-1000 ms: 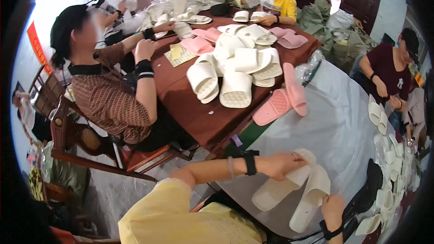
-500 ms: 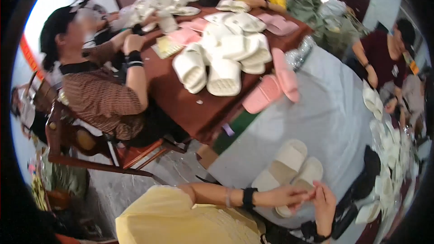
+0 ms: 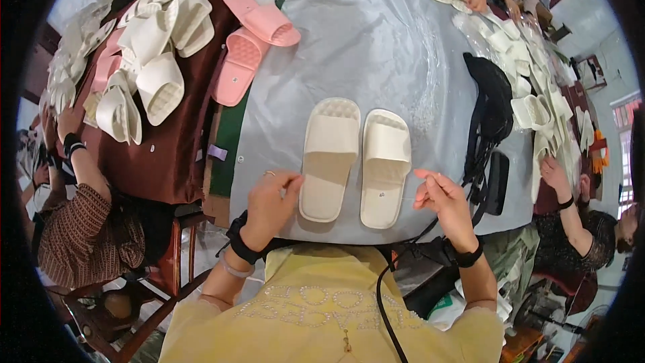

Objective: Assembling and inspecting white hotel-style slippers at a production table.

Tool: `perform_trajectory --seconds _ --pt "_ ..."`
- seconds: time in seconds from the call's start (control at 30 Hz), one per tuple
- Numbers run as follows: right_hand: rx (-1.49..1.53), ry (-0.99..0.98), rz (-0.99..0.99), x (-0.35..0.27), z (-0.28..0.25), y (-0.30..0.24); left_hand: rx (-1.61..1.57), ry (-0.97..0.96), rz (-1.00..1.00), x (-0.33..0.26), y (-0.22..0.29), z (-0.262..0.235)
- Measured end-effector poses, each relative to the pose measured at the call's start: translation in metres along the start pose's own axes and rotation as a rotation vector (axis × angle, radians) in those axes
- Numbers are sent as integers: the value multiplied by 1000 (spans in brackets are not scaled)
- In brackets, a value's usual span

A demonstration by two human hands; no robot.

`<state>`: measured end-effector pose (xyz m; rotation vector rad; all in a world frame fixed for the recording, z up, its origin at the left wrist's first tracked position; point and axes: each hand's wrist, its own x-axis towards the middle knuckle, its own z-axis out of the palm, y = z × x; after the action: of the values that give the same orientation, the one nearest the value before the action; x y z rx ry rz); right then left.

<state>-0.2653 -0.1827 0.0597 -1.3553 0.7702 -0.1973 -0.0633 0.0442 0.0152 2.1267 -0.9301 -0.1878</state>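
Two cream-white slide slippers lie side by side in front of me, the left slipper point(image 3: 326, 188) slightly larger in view. A small round sticker sits on the insole of the right slipper point(image 3: 381, 208); none shows on the left one. My left hand point(image 3: 270, 205) is beside the left slipper's outer edge, its fingers curled together; whatever may be between them is hidden. To the right of the pair, my right hand point(image 3: 449, 205) hovers with its fingers loosely apart and nothing visible in them.
The grey sheet point(image 3: 336, 33) covers my table. Pink slippers point(image 3: 243, 60) lie at its left edge, beside piled white slippers point(image 3: 161, 84) on a brown-covered table point(image 3: 175, 161). A black bag point(image 3: 487, 104) and more white slippers point(image 3: 534, 111) lie rightward. Co-workers sit on both sides.
My view has swung right and down. My hands, which were together over the slippers, have parted to either side of them. The slippers now show fully.
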Motion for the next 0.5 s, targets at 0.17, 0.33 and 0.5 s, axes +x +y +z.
perform_trajectory --seconds 0.17,0.33,0.5 --pt "-132 14 -2 -2 -10 -2 48 150 97 9 5 -2" --pt "-578 -169 -136 -20 29 -16 -27 -82 275 8 51 7" --pt "-559 -326 -107 -15 55 -3 -102 -184 329 9 68 24"
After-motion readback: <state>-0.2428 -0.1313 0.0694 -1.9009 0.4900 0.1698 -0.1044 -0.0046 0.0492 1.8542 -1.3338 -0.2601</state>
